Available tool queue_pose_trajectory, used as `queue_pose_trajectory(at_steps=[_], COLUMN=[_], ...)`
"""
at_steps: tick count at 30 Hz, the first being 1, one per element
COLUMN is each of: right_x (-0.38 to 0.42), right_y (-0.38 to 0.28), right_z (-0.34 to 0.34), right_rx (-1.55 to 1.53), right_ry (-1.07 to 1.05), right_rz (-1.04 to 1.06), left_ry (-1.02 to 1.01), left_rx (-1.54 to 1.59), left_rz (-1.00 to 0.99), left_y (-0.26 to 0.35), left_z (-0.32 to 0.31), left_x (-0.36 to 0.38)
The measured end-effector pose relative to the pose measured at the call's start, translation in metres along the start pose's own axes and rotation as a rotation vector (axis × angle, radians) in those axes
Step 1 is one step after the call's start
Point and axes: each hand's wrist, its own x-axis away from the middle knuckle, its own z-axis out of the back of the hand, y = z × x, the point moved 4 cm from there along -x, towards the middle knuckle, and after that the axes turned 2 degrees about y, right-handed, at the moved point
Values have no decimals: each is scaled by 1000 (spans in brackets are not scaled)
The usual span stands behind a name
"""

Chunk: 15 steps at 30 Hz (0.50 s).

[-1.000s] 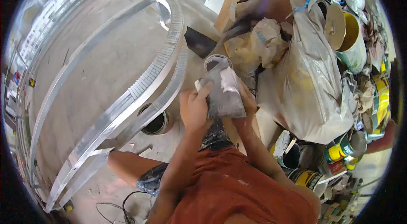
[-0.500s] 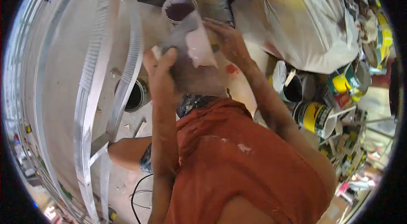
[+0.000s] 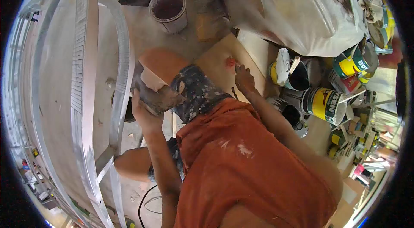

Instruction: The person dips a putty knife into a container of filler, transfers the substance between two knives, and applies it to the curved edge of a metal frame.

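Observation:
My left hand [image 3: 145, 114] is closed on the edge of a flat plate [image 3: 148, 79], smeared with grey and pale paste. The plate is tilted in front of my knee. My right hand [image 3: 245, 79] reaches down over a tan board [image 3: 220, 53], close to a red smear [image 3: 231, 62]. Its fingers are curled together; a small dark tip shows beside them, but I cannot make out what it is. Beyond my knee stands an open round tub [image 3: 169, 12] holding dark purplish-brown paste.
Curved metal frames [image 3: 82, 77] stand upright along the left. A large white plastic sheet [image 3: 302, 17] covers a pile at the upper right. Several used paint tins, including a yellow-labelled tin [image 3: 323, 105], stand to the right. A black cable [image 3: 142, 204] lies on the floor.
My left hand has brought the plate down and left, away from the tub. My right hand has left the plate and moved down to the board by the red smear.

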Motion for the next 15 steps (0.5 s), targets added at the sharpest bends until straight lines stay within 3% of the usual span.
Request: queue_pose_trajectory(at_steps=[1,2,5,7,9,10,12,15], right_x=[-5,-6,-5,-4,-2,-3,-4,-1], right_y=[1,0,-11,-9,-5,-5,3,13], right_z=[-10,-12,-14,-11,-15,-16,-18,-8], right_rx=[-8,-14,23,-25,-79,-39,1,-30], right_ry=[-10,-20,-53,-78,-99,-13,74,-83], right_rz=[6,15,-12,13,29,95,159,281], left_ry=[-46,-44,-59,46,44,38,51,44], left_rx=[-288,-287,-107,260,372,490,455,323], left_rz=[-186,-183,-76,203,268,330,318,253], left_y=[0,-10,-24,-27,-28,-29,-38,-39], left_z=[1,8,15,13,7,5,11,12], left_x=[2,2,1,8,9,9,7,8])
